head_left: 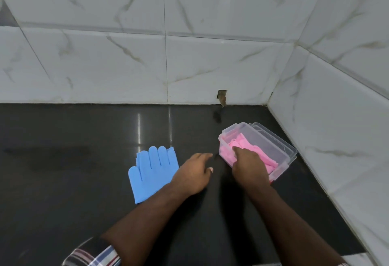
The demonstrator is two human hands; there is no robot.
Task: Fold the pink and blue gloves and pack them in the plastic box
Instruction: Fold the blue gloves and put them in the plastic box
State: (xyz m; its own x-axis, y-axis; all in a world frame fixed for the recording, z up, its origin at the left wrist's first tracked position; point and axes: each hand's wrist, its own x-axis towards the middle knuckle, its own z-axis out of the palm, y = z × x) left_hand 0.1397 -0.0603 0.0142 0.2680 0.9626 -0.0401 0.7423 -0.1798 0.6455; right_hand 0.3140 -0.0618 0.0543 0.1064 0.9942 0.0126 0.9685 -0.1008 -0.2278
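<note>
Nearest the camera, a plaid sleeve cuff (92, 253) shows at the person's left forearm, and both bare arms reach forward over a glossy dark countertop (63, 181). The left hand (192, 173) hovers low over the counter between the two glove sets, fingers loosely extended toward the box and holding nothing; its wrist overlaps the right edge of the blue gloves (152, 173). Those lie flat and stacked, fingers pointing away, thumb to the left, not yet folded. They look thin, soft and light, probably rubbery, so they should bend without resistance but may spring back open or slide on the polished surface; a good hold would likely be a pinch at the cuff edge nearest the person, or at the fingertips, folding one end over the other while a flat palm pins the middle. Further right, the right hand (249, 163) is down inside the clear plastic box (288, 150), fingers curled down on the pink gloves (244, 142) at the near end, apparently pressing them into place; whether it pinches them or only pushes I cannot tell. The pink gloves sit bunched in the box, filling most of its floor. The box itself seems light and could skid under pressure, so steadying it helps. Beyond, white marbled wall tiles (126, 66) meet the counter, with a small chipped hole (222, 96) at the base.
</note>
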